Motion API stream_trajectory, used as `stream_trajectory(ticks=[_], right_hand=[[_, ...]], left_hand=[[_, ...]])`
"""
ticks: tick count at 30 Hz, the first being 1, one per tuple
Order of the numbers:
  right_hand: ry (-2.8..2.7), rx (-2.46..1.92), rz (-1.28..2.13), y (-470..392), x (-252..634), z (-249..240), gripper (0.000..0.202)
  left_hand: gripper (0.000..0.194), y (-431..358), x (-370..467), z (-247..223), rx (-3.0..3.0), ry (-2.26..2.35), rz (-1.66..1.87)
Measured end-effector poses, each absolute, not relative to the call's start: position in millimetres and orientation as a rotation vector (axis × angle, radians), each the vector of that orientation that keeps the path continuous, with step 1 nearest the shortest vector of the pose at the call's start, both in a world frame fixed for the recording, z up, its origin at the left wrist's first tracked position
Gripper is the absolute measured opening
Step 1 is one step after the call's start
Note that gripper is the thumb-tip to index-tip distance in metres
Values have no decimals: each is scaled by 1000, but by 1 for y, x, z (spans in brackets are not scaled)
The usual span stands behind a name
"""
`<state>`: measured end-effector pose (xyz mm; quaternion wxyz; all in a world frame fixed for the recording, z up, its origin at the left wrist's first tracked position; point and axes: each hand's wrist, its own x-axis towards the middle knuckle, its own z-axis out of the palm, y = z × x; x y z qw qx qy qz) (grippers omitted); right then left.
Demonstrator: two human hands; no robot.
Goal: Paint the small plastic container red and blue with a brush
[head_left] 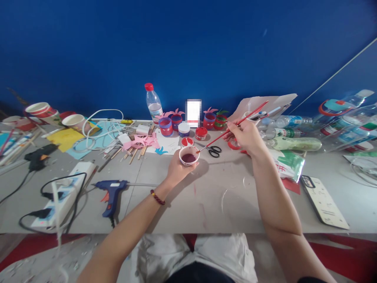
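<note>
A paper cup (189,151) with dark reddish liquid inside is held by my left hand (177,168), whose fingers wrap round it. My right hand (243,133) pinches a thin red paintbrush (223,135); the brush slants down to the left, with its tip at the cup's right rim. Behind the cup are an open jar of red paint (201,133), its lid (187,141) and a jar with a white lid (184,129). Black-handled scissors (215,151) lie between the cup and my right hand.
Painted rings with paper leaves (165,126) line the back beside a clear bottle (153,104). A blue glue gun (112,192) and power strip (64,194) lie left; plastic bottles (294,144) and a phone (324,202) lie right. Pink paper cutouts (141,141) rest on sticks.
</note>
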<state>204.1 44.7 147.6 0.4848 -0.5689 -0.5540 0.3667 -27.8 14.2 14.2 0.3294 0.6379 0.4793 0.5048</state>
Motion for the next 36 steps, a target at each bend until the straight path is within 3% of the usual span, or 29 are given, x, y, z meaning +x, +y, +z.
stream_trajectory(ticks=[36], right_hand=[[-1270, -1355, 910, 40, 206, 151, 30]], left_hand=[[58, 18, -31, 6, 1700, 1168, 1343]])
